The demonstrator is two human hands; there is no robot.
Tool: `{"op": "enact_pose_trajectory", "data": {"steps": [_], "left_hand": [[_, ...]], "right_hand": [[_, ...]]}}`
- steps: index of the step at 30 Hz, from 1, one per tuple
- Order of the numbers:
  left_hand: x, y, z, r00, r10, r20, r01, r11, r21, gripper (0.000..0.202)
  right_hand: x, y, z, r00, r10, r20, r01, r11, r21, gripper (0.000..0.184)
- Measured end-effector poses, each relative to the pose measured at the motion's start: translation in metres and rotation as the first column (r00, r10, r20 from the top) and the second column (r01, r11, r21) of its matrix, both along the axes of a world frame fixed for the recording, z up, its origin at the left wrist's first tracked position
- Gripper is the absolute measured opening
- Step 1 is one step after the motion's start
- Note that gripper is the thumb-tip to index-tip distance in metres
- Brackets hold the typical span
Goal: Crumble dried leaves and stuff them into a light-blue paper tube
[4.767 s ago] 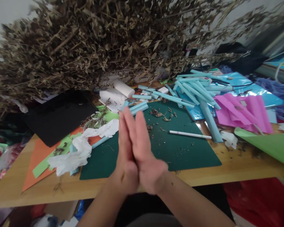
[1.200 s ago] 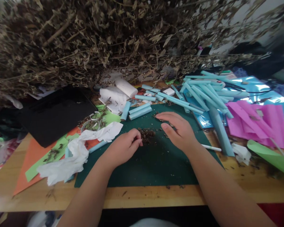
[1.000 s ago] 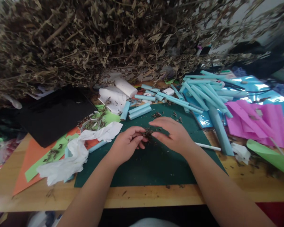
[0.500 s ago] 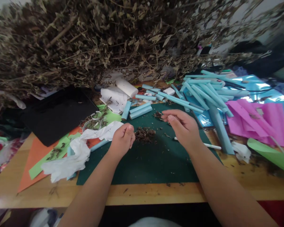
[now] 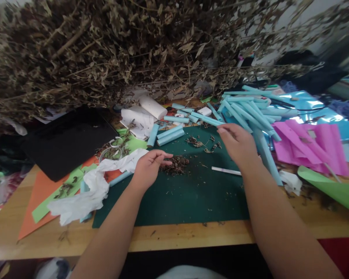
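Note:
My left hand is beside a small heap of dark crumbled dried leaves, its thumb and fingers apart at the heap's left edge. My right hand is bent, with thumb and fingertips close together at the lower right end of a long blue paper tube. Its fingers cover that end, so whether they grip it is unclear. Loose dried leaf bits and a thin white stick lie on the dark green mat, the stick's right end behind my right forearm.
Many blue paper tubes are piled at the back right, near pink paper sheets. Crumpled white tissue lies on the left, with a black flat item behind it. A large mass of dried leafy stems fills the back.
My left hand has gone from a closed fist to parted fingers by the heap. My right hand has moved up and right, from the leaf bits to the blue paper tube.

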State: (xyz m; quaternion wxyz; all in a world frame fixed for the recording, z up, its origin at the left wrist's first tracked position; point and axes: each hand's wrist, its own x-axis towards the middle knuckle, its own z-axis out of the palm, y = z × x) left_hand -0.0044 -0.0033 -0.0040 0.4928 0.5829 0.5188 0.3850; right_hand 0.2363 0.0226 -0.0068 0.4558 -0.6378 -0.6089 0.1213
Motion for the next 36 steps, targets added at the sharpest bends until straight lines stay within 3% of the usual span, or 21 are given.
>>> {"op": "enact_pose_trajectory", "data": {"steps": [4,9,12,16,20,24,29,33,36], "left_hand": [[-0.003,-0.001,0.000,0.994,0.051,-0.101,-0.042,0.995,0.090,0.026],[-0.006,-0.002,-0.001,0.906,0.144,-0.397,-0.057,0.973,0.223,0.043],[-0.005,0.001,-0.005,0.867,0.130,-0.481,0.031,0.949,0.313,0.030],[-0.003,0.004,-0.008,0.860,0.058,-0.507,0.199,0.876,0.438,0.008],[-0.004,0.003,-0.007,0.827,0.026,-0.561,0.214,0.909,0.358,0.019],[-0.005,0.003,-0.006,0.742,0.102,-0.663,0.167,0.929,0.330,0.039],[-0.001,0.006,-0.005,0.704,0.061,-0.707,0.308,0.872,0.382,0.019],[0.002,0.006,-0.005,0.703,-0.009,-0.711,0.326,0.893,0.310,0.010],[0.001,0.005,-0.005,0.701,0.024,-0.712,0.295,0.900,0.321,0.015]], "right_hand": [[0.009,0.005,-0.008,0.911,0.071,0.407,0.006,0.982,-0.186,0.025],[0.008,0.003,-0.010,0.808,0.198,0.556,0.016,0.934,-0.356,0.023],[0.006,0.002,-0.010,0.774,0.264,0.575,0.003,0.907,-0.421,0.020],[0.002,0.001,-0.011,0.751,0.300,0.588,-0.018,0.900,-0.436,0.015],[0.000,0.000,-0.011,0.744,0.309,0.592,-0.034,0.903,-0.428,0.013],[-0.002,0.001,-0.009,0.771,0.335,0.541,-0.097,0.902,-0.420,0.015],[-0.004,0.002,-0.008,0.794,0.488,0.363,-0.309,0.838,-0.449,0.013],[-0.008,0.000,-0.007,0.793,0.483,0.372,-0.315,0.847,-0.428,0.012],[-0.013,-0.001,-0.005,0.788,0.495,0.367,-0.324,0.839,-0.437,0.011]]}}
